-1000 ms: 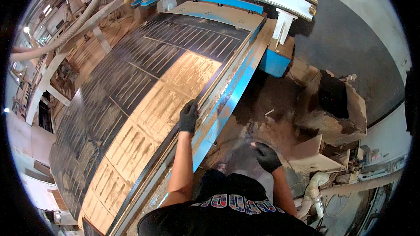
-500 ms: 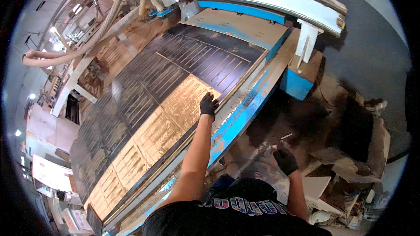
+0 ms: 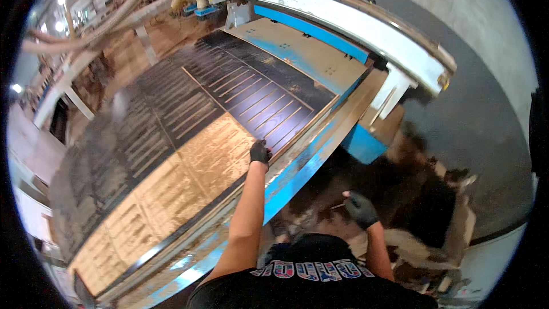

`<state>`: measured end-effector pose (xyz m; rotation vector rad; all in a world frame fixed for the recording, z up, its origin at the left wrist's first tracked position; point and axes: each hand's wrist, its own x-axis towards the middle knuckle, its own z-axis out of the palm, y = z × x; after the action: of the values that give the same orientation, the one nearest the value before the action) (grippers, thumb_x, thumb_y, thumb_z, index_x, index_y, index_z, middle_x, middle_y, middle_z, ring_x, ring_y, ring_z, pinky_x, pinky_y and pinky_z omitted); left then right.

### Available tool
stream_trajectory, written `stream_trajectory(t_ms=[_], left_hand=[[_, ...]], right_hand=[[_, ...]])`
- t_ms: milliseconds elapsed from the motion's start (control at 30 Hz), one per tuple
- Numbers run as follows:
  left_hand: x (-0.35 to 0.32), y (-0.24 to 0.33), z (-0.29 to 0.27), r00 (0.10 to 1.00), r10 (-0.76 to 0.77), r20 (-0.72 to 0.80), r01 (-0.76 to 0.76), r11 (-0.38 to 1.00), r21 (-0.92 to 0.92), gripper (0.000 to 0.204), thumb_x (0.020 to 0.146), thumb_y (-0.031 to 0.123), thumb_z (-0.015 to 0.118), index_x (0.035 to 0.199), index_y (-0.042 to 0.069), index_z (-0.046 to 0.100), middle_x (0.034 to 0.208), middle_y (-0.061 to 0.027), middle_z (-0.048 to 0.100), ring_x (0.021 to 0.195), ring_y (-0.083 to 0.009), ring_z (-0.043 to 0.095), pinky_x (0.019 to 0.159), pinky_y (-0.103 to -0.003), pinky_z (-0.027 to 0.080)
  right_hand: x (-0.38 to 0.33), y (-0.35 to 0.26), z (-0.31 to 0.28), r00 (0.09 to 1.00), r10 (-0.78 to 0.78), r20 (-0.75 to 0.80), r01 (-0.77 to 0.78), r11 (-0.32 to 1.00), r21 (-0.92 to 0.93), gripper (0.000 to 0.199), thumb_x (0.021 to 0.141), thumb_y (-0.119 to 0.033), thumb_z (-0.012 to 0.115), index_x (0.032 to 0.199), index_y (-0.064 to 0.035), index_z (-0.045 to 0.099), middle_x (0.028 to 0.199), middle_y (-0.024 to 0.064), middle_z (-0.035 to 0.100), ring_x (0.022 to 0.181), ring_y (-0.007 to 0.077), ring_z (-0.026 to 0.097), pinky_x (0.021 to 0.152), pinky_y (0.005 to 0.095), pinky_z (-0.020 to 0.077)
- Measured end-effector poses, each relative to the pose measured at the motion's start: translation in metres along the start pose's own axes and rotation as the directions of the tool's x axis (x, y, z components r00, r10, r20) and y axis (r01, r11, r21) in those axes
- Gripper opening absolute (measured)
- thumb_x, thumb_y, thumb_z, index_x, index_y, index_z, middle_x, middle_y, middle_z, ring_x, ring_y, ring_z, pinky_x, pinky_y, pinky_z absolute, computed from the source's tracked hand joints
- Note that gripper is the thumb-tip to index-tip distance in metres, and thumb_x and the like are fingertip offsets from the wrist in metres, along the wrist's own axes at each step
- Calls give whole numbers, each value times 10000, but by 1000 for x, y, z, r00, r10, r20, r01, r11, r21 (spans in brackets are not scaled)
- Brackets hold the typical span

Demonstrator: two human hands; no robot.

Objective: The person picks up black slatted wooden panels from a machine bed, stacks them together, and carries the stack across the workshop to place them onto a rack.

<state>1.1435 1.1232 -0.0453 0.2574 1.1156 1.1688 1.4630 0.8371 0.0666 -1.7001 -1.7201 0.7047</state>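
My left hand (image 3: 261,153), in a dark glove with bare fingertips, is at the near corner of a dark slotted panel (image 3: 251,100) on the machine bed. Its fingers bend over the corner; their exact hold is partly hidden. The panel has rows of narrow pale slots. Beside it, a bare, dusty strip of tan board (image 3: 197,154) shows. To the right, my right hand (image 3: 361,210), gloved the same way, hangs over the floor beside the bed. It is closed on a thin pale stick (image 3: 338,206), blurred and too small to name further.
More dark cut panels (image 3: 114,137) cover the bed's left part under dust. A blue side rail (image 3: 291,174) runs along the near edge. Across the far end spans a white gantry beam (image 3: 331,8). Beige hoses (image 3: 108,28) hang at upper left; a blue support box (image 3: 363,143) stands right.
The view has shifted, so the bed sits lower and farther left. My left hand stays at the panel's corner with fingers more bent. My right hand has turned, still with the stick.
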Motion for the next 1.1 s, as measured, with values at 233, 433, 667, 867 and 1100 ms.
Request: stream_trajectory(t_ms=[233,433,667,867,1100], left_hand=[[-27,-3,37,1000,5,-23,-10,974,-226,335,906,167,462,1234,145,399,1135,-92,530,622,-223,586,419,-284,394],[-35,6,34,998,-66,4,63,932,-358,171,869,215,577,962,152,447,789,-23,420,591,-226,581,432,-299,405],[-25,18,37,998,41,56,-33,991,-129,147,846,216,630,798,141,514,630,-19,496,506,-198,512,447,-305,395],[-16,40,73,990,140,-2,-131,932,337,117,882,235,589,889,120,568,766,-44,567,638,-163,516,525,-306,418],[-14,42,67,928,353,-122,-325,924,200,270,864,218,618,1086,66,598,914,-44,639,741,-160,599,550,-319,486]], right_hand=[[52,-56,-10,972,196,128,-173,969,-176,349,848,-230,622,1158,-70,604,1174,177,597,1094,301,575,917,353,455],[98,-73,3,973,83,217,-72,996,-55,329,864,-212,596,1155,-57,599,1170,182,597,1077,303,583,907,345,454],[142,-53,19,928,-22,373,5,999,47,357,863,-242,594,1154,-34,589,1094,193,625,1010,297,605,874,354,460],[220,-28,21,923,-143,358,78,979,189,389,875,-211,595,1188,16,554,1120,182,617,1021,228,595,897,315,448],[349,-38,33,945,-274,181,169,878,447,289,892,-139,571,1150,-9,587,1094,119,635,1004,187,601,852,296,465]])
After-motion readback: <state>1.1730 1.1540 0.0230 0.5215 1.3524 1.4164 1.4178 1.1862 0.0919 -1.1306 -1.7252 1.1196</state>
